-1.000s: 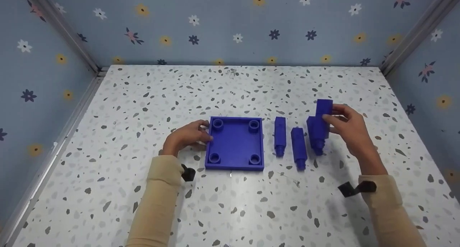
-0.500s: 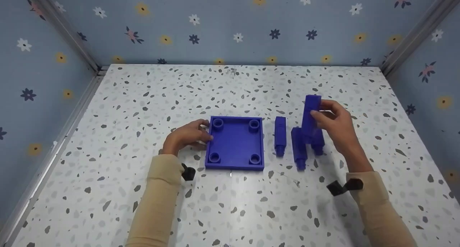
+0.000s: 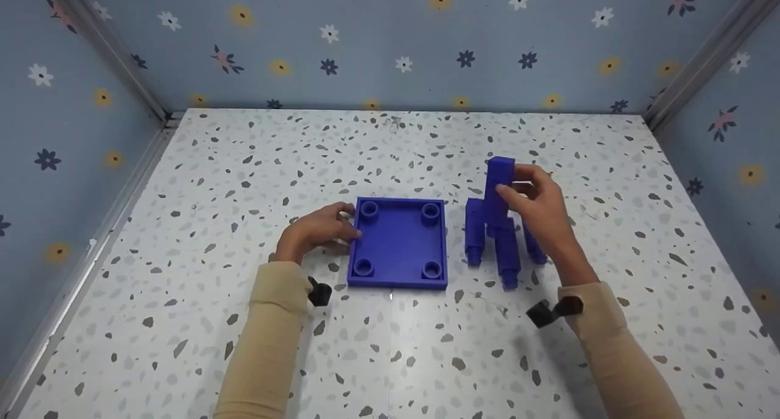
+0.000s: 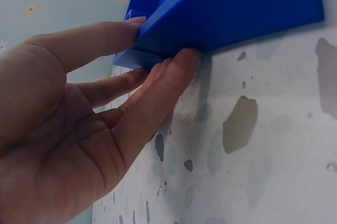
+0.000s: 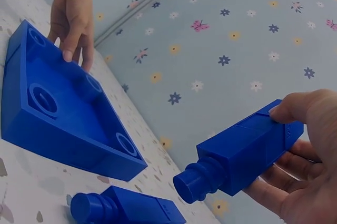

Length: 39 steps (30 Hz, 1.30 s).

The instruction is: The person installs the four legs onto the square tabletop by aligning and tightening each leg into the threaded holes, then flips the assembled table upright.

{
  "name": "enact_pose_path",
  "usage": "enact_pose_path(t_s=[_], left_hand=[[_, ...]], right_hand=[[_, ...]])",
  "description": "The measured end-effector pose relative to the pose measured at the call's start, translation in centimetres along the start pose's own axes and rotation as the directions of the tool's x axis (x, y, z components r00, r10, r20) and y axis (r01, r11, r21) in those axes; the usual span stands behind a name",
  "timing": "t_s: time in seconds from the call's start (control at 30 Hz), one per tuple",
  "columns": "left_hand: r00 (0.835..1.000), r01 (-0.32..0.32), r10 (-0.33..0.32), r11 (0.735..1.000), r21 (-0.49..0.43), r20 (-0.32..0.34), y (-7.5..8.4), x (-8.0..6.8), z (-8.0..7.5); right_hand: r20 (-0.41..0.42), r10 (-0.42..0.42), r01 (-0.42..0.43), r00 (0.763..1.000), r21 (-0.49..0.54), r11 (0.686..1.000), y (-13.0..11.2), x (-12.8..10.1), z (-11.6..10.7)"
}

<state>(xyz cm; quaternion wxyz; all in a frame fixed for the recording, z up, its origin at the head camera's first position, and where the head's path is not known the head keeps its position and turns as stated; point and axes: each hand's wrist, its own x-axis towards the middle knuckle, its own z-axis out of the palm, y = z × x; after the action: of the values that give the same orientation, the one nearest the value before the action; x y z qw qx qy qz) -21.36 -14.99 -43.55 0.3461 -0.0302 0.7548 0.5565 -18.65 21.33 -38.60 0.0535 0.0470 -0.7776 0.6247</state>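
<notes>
Sweeping leftward comes the right hand (image 3: 539, 203), thumb and fingers pinching a blue square-sided block with a ribbed round end (image 3: 499, 184)! A second ago that held block was over the rightmost of the loose blocks; now it hangs above the table, its lower end overlapping the far end of the middle one in the head view, closer to the tray. The ribbed end points toward the tray in the right wrist view.

Over on the other side, the left hand (image 3: 320, 227) hasn't budged: thumb on the rim, fingers curled under the edge, gripping the left side of a shallow blue square tray with four round corner sockets (image 3: 399, 283). That tray sits just where it was, open side up.

Between held block and tray lies the left blue block (image 3: 475, 230), nearest the tray but apart from it. Beside it rests the middle blue block (image 3: 507, 257), and the right blue block (image 3: 536, 249) is now partly hidden behind the right hand. All three lie on the white speckled table (image 3: 390, 358), round ends toward the person. Blue flowered panels (image 3: 390, 32) rise behind, and tan sleeves (image 3: 268, 340) cover both forearms.
</notes>
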Motion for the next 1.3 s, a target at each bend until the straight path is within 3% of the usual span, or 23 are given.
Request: enact_pose_path(t_s=[0.33,0.67,0.97,1.3], left_hand=[[1.000,-0.003,0.004,1.000,0.030,-0.018,-0.2,0.3,0.0],[1.000,0.001,0.000,1.000,0.023,-0.020,-0.2,0.5,0.0],[1.000,-0.008,0.008,1.000,0.018,-0.018,-0.2,0.4,0.1],[1.000,-0.002,0.003,0.999,0.034,-0.026,0.0,0.3,0.1]], right_hand=[[0.030,-0.057,0.056,0.998,0.047,0.997,0.1,0.7,2.6],[0.071,-0.130,0.126,0.989,0.059,0.990,-2.5,0.2,5.5],[0.119,-0.106,0.097,0.987,0.078,0.992,-2.5,0.3,7.1],[0.153,-0.149,0.136,0.977,0.090,0.987,-2.2,0.6,9.0]])
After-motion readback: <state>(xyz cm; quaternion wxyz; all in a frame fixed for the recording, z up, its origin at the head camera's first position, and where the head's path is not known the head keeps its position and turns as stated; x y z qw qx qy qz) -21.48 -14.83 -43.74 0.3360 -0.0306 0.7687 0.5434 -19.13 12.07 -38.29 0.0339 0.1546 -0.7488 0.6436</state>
